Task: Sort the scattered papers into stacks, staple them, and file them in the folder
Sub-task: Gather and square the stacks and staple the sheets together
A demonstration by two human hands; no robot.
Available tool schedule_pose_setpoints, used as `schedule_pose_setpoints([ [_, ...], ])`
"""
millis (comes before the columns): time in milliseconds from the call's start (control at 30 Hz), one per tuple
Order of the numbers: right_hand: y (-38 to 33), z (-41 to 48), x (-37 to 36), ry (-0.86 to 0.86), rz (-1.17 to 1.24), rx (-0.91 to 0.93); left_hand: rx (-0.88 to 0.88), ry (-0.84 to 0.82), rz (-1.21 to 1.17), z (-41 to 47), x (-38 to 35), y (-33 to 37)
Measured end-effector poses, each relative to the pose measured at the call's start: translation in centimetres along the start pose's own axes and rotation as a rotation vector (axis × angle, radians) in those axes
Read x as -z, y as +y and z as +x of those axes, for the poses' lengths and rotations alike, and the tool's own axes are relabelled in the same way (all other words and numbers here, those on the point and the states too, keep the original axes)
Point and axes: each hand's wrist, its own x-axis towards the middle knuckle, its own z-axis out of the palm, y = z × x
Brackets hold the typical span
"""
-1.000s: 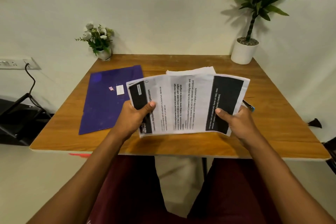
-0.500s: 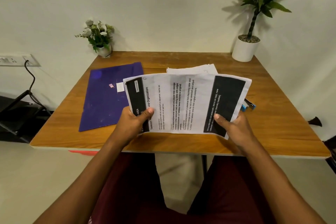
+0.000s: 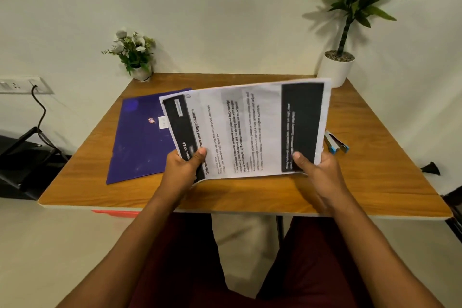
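I hold a stack of printed papers (image 3: 246,130) with black bands at both ends, lifted above the wooden table (image 3: 375,182) and tilted up towards me. My left hand (image 3: 183,170) pinches its near left corner, thumb on top. My right hand (image 3: 317,172) pinches the near right corner the same way. A purple folder (image 3: 140,137) lies closed and flat on the table to the left, partly hidden by the sheets. A blue and grey stapler (image 3: 336,144) lies on the table just right of the papers. Anything lying under the stack is hidden.
A small pot of white flowers (image 3: 135,55) stands at the table's back left corner, a tall green plant in a white pot (image 3: 337,67) at the back right. A wall socket with a black cable (image 3: 32,97) is at the left. My legs are under the near edge.
The papers have tilted up and their far edge has risen, now hiding the white sheet that showed behind them. Both hands keep their grip on the near corners.
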Motion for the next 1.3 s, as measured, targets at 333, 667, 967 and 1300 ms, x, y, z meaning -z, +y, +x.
schedule_pose_setpoints([
  [333,-2.7,-1.4,-8.3,-0.116,0.655,0.025,0.257,0.068,-0.505,-2.8,-7.0,0.8],
  [667,-3.8,0.5,-4.0,-0.066,0.403,0.142,0.047,-0.111,-0.229,0.6,-1.3,4.6],
  [967,-5.3,1.1,-2.8,-0.132,-0.002,0.316,-0.179,-0.305,0.117,2.1,-2.7,8.2],
  [1300,-4.7,0.2,-2.1,-0.191,-0.101,0.319,-0.255,-0.208,0.011,0.0,-3.8,4.7],
])
